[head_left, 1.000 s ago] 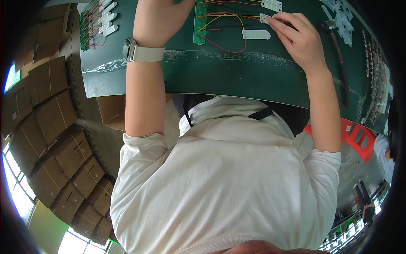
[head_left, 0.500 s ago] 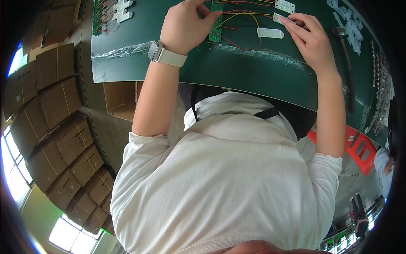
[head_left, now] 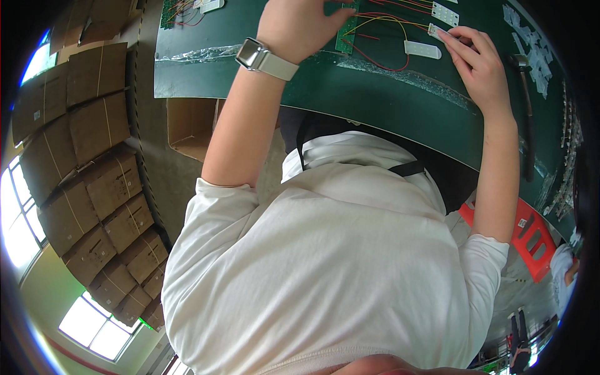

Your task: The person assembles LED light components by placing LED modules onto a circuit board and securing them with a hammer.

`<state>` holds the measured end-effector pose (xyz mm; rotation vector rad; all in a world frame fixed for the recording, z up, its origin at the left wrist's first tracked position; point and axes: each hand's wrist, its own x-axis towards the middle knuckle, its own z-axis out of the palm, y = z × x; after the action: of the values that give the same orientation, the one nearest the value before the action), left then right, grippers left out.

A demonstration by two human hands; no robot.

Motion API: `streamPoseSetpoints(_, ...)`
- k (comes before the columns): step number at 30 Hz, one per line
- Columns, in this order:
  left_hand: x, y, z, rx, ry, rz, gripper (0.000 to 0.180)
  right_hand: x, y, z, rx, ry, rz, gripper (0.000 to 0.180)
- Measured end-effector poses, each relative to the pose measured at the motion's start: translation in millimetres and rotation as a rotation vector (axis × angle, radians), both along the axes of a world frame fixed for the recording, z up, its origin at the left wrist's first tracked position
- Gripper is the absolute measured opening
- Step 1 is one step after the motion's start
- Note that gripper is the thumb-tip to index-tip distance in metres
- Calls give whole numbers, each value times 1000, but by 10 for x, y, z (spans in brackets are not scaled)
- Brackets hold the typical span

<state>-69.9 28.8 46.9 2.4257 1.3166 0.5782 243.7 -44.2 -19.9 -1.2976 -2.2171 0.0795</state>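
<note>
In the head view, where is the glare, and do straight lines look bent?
Head view: the windows at lower left are blown out white; the green table edge curves strongly from fisheye distortion; a dark rim surrounds the picture; the right hand looks sharp.

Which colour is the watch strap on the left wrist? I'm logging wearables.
The watch strap is pale beige or off-white, seen best in the head view.

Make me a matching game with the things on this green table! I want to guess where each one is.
Things:
1. wristwatch
2. small white module
3. green circuit board
4. cardboard boxes

Places:
A. stacked at the picture's left, beside the table
B. at the right hand's fingertips
C. strapped on the left wrist
D. on the table by the left hand, wires running from it

Pairs: 1-C, 2-B, 3-D, 4-A
</note>
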Motion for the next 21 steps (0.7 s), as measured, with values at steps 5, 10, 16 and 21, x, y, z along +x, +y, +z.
streamPoseSetpoints(5,180,-22,-125,207,112,-84,16,-22,3,-13,16,-6,-6,38)
streamPoseSetpoints(10,276,-18,-114,225,167,-110,15,-47,-19,16,21,-29,-30,38)
streamPoseSetpoints(16,288,37,-106,174,154,-111,14,-60,0,7,43,-11,-14,38)
streamPoseSetpoints(21,315,78,-102,86,50,-103,14,-14,13,-23,22,-5,-26,40)
